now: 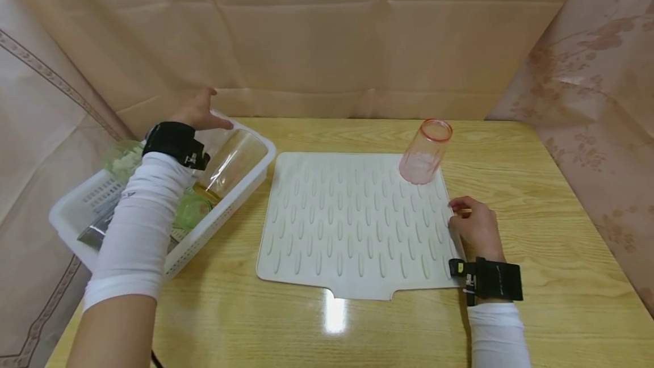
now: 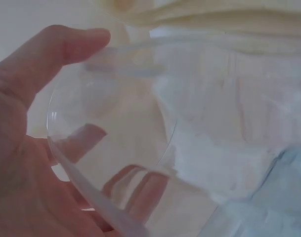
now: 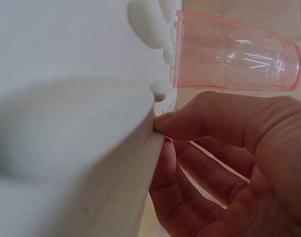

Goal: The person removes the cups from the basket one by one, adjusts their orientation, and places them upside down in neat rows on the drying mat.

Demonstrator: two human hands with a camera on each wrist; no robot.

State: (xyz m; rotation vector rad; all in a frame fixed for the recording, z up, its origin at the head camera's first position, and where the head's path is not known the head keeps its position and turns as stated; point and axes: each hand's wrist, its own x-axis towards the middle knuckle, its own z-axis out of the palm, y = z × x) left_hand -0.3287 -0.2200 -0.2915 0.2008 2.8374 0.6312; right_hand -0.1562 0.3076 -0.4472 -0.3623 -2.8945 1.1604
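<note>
At the far end of the white basket (image 1: 232, 203), my left hand (image 1: 199, 111) holds a clear cup (image 2: 123, 111). In the left wrist view its thumb lies along the cup's edge, and its other fingers show through the clear wall. My right hand (image 1: 477, 229) pinches the right edge of a white ridged mat (image 1: 352, 268) between thumb and index finger (image 3: 165, 163). On the mat's back right corner stands a pink transparent tumbler (image 1: 423, 155), mouth down, beyond the right hand.
An amber transparent cup (image 1: 237, 158), a green cup (image 1: 191, 212) and a pale green item (image 1: 122, 158) lie in the basket around the left forearm. The wooden table (image 1: 225, 317) ends at a beige curtain (image 1: 327, 61) behind.
</note>
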